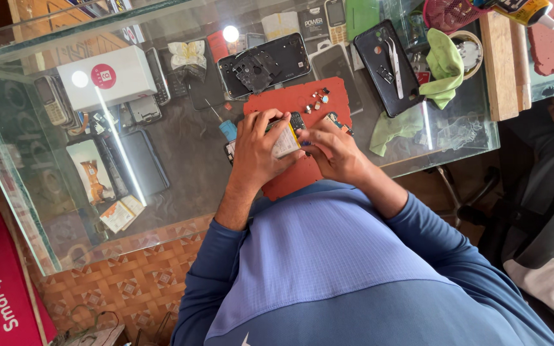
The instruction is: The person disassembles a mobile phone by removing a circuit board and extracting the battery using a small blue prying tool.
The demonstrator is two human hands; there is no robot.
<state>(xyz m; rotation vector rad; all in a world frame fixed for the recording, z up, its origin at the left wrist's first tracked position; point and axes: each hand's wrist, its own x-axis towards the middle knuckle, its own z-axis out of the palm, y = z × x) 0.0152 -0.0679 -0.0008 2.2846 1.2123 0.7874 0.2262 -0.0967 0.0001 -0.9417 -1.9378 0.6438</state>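
Note:
My left hand (pixel 258 150) grips a small opened phone (pixel 286 138) with a pale battery showing, held over a red work mat (pixel 302 102) on a glass counter. My right hand (pixel 333 152) presses its fingertips against the phone's right edge. Small loose parts (pixel 318 99) lie on the mat just beyond the phone. A dark phone back (pixel 261 64) with a black frame piece on it lies past the mat.
A black phone shell with tweezers (pixel 392 61) and a green cloth (pixel 444 67) lie at the right. A white box (pixel 107 77) sits at the left, several phones beneath the glass (pixel 123 163). A wooden strip (pixel 501 64) and an office chair (pixel 540 237) are right.

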